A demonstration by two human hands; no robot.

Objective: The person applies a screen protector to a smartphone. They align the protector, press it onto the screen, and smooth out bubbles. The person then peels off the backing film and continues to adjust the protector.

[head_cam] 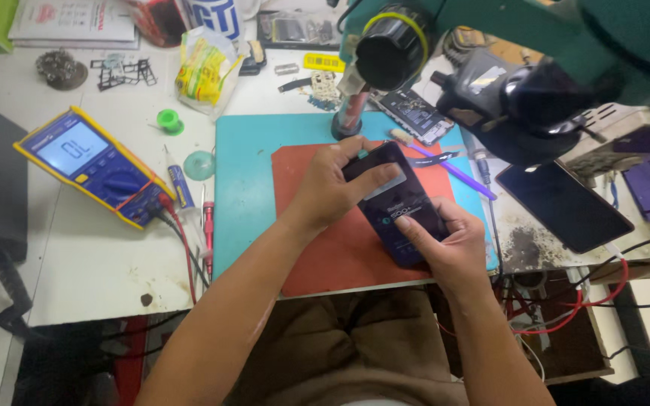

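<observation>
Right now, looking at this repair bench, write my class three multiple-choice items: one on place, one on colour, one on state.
1. Where does the multimeter lie?
A. Left of the mats
B. On the red mat
C. Under the microscope

2. What colour is the mat directly under the phone?
A. Green
B. Red
C. White

3. How is the phone held?
A. Lying untouched
B. By one hand only
C. By both hands

Answers: 1 A, it sits on the white table beside the teal mat. 2 B, the red mat lies on the teal one. 3 C, the left hand grips its top and the right hand its lower end.
</observation>
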